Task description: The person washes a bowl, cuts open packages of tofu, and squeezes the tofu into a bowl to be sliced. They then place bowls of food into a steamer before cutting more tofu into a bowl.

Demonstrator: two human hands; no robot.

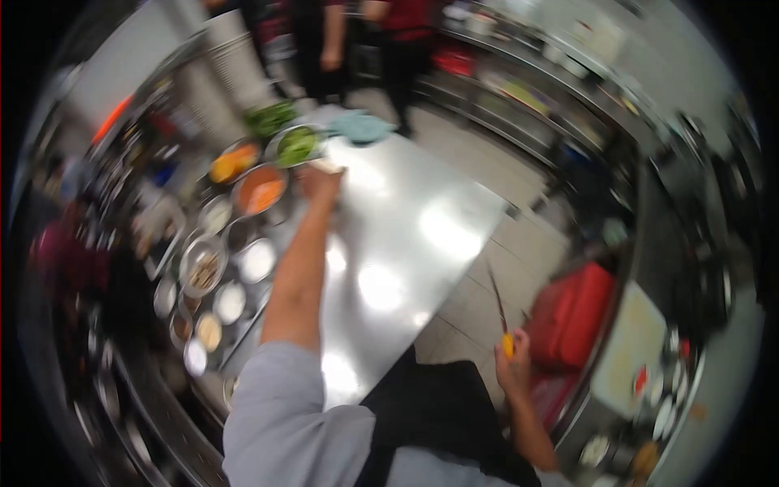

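Observation:
My left arm stretches forward across the steel table (381,252). At its end, my left hand (318,180) is smeared by motion, beside a metal bowl of green leaves (298,144) and a bowl of orange pieces (264,193). A pale patch (329,165) shows at its fingers; I cannot make out what it is or whether the fingers grip it. Low at my right side, my right hand (513,365) is closed round the yellow handle of a knife (501,312). The blade points forward, away from me, over the floor.
Several bowls and tubs, one a white tub (257,260), crowd the table's left side. A bluish cloth (361,127) lies at the far end. People in dark clothes (320,49) stand beyond. Close on my right are a red container (572,312) and a white cutting board (625,349).

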